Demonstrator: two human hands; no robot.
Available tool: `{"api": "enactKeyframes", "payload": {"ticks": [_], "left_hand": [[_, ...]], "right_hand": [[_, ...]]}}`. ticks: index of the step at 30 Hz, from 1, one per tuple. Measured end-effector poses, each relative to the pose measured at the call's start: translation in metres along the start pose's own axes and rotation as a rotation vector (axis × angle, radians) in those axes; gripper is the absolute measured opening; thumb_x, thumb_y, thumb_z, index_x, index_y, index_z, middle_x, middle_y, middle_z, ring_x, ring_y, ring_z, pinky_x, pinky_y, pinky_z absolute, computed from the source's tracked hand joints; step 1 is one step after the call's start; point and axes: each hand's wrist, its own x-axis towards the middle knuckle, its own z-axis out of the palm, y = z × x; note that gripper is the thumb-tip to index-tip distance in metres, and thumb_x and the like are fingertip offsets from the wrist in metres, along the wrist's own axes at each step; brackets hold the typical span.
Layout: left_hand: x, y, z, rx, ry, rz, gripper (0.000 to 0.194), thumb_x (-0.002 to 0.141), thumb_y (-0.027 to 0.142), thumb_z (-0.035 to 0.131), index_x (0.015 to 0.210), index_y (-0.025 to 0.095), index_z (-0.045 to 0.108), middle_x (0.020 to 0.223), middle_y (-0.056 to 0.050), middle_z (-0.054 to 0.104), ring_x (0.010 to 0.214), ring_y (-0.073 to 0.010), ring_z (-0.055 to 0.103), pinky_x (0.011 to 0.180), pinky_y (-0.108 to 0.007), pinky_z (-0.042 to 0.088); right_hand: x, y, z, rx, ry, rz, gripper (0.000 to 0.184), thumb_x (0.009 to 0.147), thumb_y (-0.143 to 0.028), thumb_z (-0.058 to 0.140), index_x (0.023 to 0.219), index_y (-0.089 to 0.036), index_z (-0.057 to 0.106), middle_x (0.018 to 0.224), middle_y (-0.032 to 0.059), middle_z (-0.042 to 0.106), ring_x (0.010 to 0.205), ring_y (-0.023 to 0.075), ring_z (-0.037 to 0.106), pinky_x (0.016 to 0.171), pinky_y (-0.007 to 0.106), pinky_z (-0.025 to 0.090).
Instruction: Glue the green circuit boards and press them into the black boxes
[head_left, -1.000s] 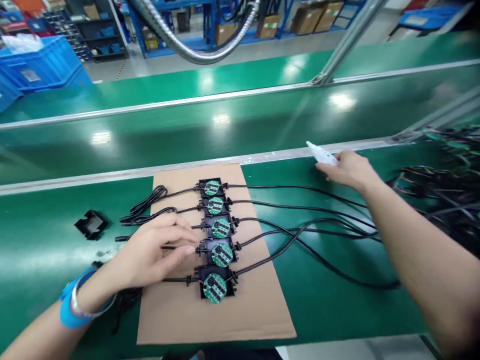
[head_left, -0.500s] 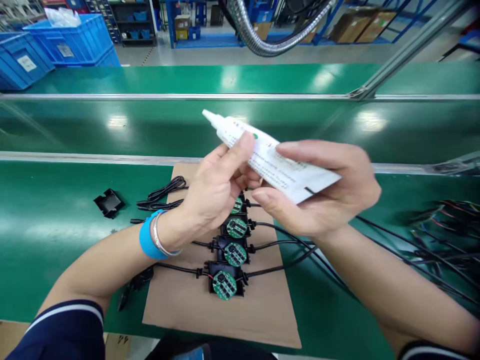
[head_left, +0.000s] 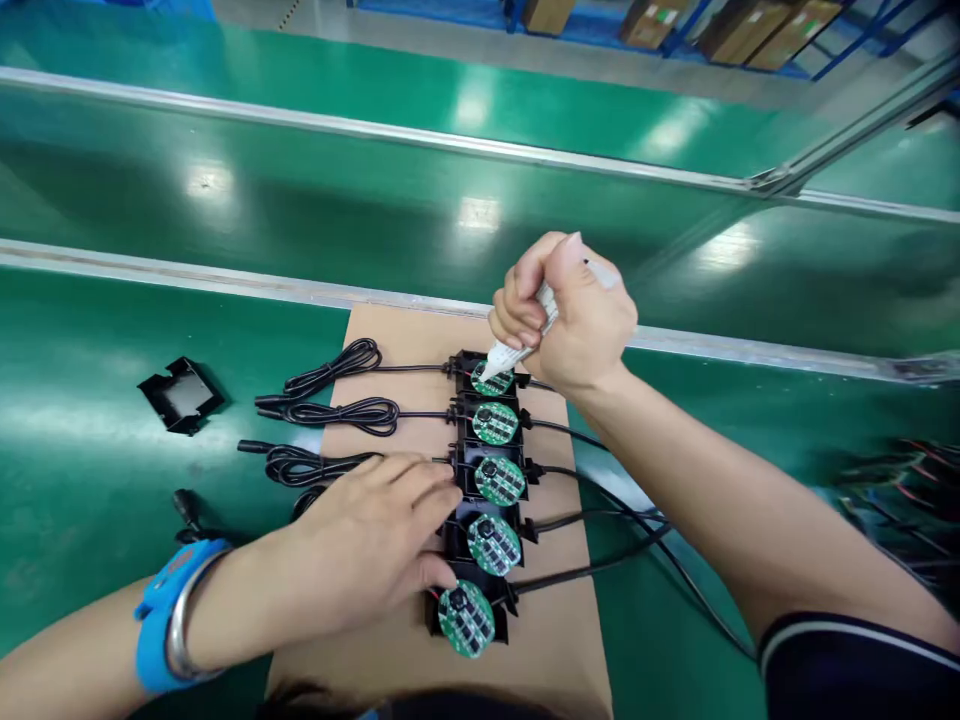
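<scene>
My right hand [head_left: 574, 310] is wrapped round a white squeeze tube [head_left: 504, 358], nozzle pointing down. The nozzle's tip meets the farthest round green circuit board [head_left: 493, 378], or sits just above it. Several such boards lie in a column of black plastic housings [head_left: 469, 508], with cables leaving on both sides. At the left edge of the nearer housings rests my left hand [head_left: 382, 530], thumb apart from its fingers; the thumb tip is near the closest circuit board [head_left: 466, 618]. No held thing shows in that hand, though its palm is hidden.
Cardboard [head_left: 555, 640] lies under the housings on the green table [head_left: 90, 480]. Coiled black cables [head_left: 341, 415] lie on the left, beside a loose black plastic cover [head_left: 180, 395]. More wires [head_left: 907, 500] are heaped at the right. A metal rail [head_left: 225, 285] crosses behind.
The tube has left my left hand and come down in my right, nozzle now pointing at the far board. My left hand has dropped beside the housings. The view has tilted downward.
</scene>
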Motion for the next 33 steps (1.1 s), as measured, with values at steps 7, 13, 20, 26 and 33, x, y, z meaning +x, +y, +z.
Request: {"api": "enactKeyframes", "payload": {"ticks": [7, 13, 20, 26, 33], "left_hand": [[-0.001, 0.003, 0.020, 0.097, 0.058, 0.045, 0.059, 0.089, 0.058, 0.063, 0.130, 0.016, 0.059, 0.142, -0.008, 0.059, 0.129, -0.0270, 0.053, 0.105, -0.043, 0.043], [0.000, 0.001, 0.022, 0.097, 0.092, 0.042, 0.059, 0.086, 0.058, 0.067, 0.128, 0.017, 0.061, 0.142, -0.008, 0.059, 0.128, -0.0266, 0.054, 0.105, -0.042, 0.041], [0.000, 0.002, 0.021, 0.096, 0.068, 0.048, 0.056, 0.088, 0.060, 0.063, 0.125, 0.017, 0.062, 0.139, -0.009, 0.060, 0.128, -0.0263, 0.055, 0.104, -0.040, 0.042], [0.001, 0.002, 0.021, 0.094, 0.071, 0.047, 0.058, 0.084, 0.057, 0.070, 0.124, 0.015, 0.062, 0.137, -0.011, 0.062, 0.125, -0.0296, 0.056, 0.102, -0.044, 0.045], [0.003, 0.001, 0.020, 0.101, 0.048, 0.038, 0.059, 0.084, 0.058, 0.069, 0.124, 0.015, 0.063, 0.139, -0.012, 0.060, 0.126, -0.0295, 0.056, 0.103, -0.044, 0.045]], "right_hand": [[0.003, 0.010, 0.009, -0.198, -0.018, 0.066, 0.055, 0.089, -0.078, 0.039, 0.073, -0.026, 0.032, 0.051, -0.0072, 0.017, 0.040, 0.0104, 0.019, 0.040, 0.027, 0.023], [0.003, 0.009, 0.011, -0.152, 0.032, 0.087, 0.058, 0.083, -0.081, 0.047, 0.069, -0.026, 0.036, 0.050, -0.0056, 0.020, 0.042, 0.0111, 0.019, 0.040, 0.028, 0.023], [0.001, 0.010, 0.011, -0.155, 0.025, 0.093, 0.056, 0.084, -0.078, 0.049, 0.070, -0.025, 0.037, 0.050, -0.0060, 0.023, 0.042, 0.0100, 0.019, 0.040, 0.027, 0.022], [0.000, 0.013, 0.010, -0.122, -0.014, 0.000, 0.051, 0.091, -0.071, 0.048, 0.071, -0.025, 0.037, 0.051, -0.0065, 0.023, 0.041, 0.0090, 0.019, 0.039, 0.026, 0.021], [0.000, -0.002, 0.010, -0.117, 0.004, -0.030, 0.052, 0.090, -0.067, 0.053, 0.065, -0.024, 0.038, 0.048, -0.0060, 0.021, 0.038, 0.0089, 0.018, 0.037, 0.027, 0.019]]}}
